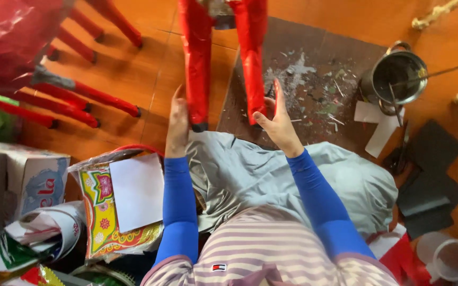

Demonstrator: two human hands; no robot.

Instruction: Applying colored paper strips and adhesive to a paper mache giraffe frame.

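A figure wrapped in shiny red paper stands before me, its two red legs reaching down to the floor. My left hand lies flat against the outer side of the left leg near its dark foot. My right hand grips the lower end of the right leg, thumb on its front. Both arms wear blue sleeves. Grey cloth covers my lap just below the feet.
A dark board smeared with paper scraps lies behind the legs. A metal pot with a stick, white paper, scissors and dark sheets sit right. Other red-legged figures, a box and patterned paper crowd the left.
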